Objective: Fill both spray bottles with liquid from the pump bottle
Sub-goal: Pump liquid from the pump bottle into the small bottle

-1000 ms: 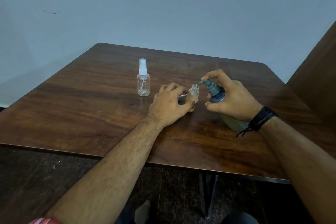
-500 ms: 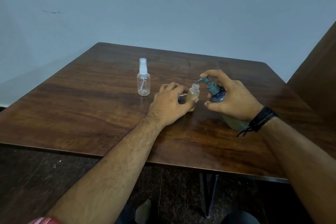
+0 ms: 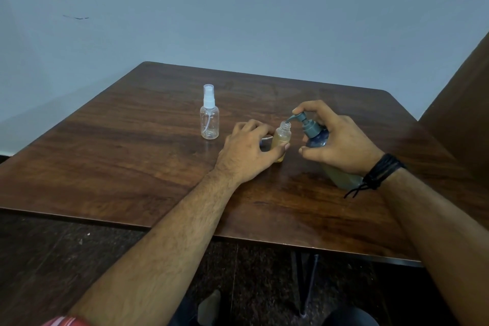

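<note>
My left hand (image 3: 247, 152) grips the uncapped spray bottle (image 3: 282, 140), thumb and fingers curled round its lower body; the bottle stands upright on the worktop (image 3: 132, 167) and holds amber liquid up to about its shoulder, its threaded neck open. My right hand (image 3: 340, 144) grips the pump bottle (image 3: 317, 140), which is tilted toward the left, with the thumb under its dark shoulder and the forefinger curled over the grey-green pump head (image 3: 301, 117). The nozzle tip sits at the open mouth of the uncapped bottle; I cannot tell whether liquid is passing. The lower part of the pump bottle, seen below my wrist, holds pale yellowish liquid. A black cord bracelet (image 3: 381, 173) is on the right wrist.

Count: two spray bottles, one pump bottle. The second spray bottle (image 3: 209, 114) stands upright to the left of my left hand and apart from it, clear and showing no liquid, its white sprayer and transparent cap fitted. A small white piece (image 3: 266, 140) shows behind my left fingers; what it is I cannot tell.

Bare wood lies to the left, behind the bottles and toward the near edge. The far edge runs close to the pale wall (image 3: 238, 8); a brown panel (image 3: 463, 92) rises at the right.
</note>
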